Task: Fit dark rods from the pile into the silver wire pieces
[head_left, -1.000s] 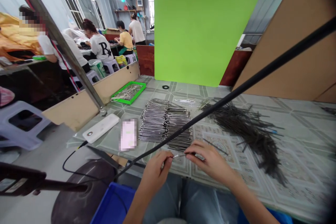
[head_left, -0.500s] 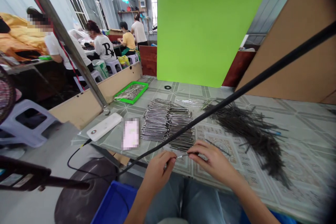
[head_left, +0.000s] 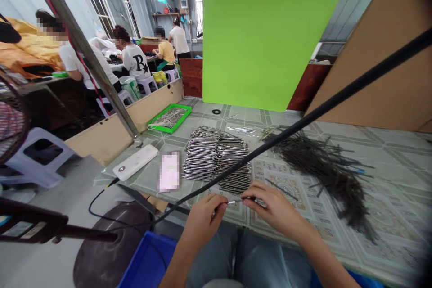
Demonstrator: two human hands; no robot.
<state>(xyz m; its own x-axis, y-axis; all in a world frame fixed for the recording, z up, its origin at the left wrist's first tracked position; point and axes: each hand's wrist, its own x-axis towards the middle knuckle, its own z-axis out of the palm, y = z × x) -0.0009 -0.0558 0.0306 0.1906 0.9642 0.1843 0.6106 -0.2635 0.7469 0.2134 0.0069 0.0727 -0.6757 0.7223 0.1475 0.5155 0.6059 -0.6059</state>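
Observation:
My left hand [head_left: 204,222] and my right hand [head_left: 273,209] meet at the table's near edge, both pinched on a thin metal pin [head_left: 232,202] that spans the gap between them. Just beyond my fingers lies a neat stack of silver-and-black rods [head_left: 216,158]. Further right, a loose heap of dark thin sticks [head_left: 324,166] spreads over the patterned table [head_left: 388,180].
A white power bank [head_left: 135,168] and a phone [head_left: 169,171] lie left of the stack, a green tray [head_left: 169,118] behind them. A green board [head_left: 266,40] stands at the back. A black pole [head_left: 303,119] crosses the view. A blue bin [head_left: 145,263] sits below. People work at far tables.
The view shifted slightly. My hands stay together on the pin with only small finger movement.

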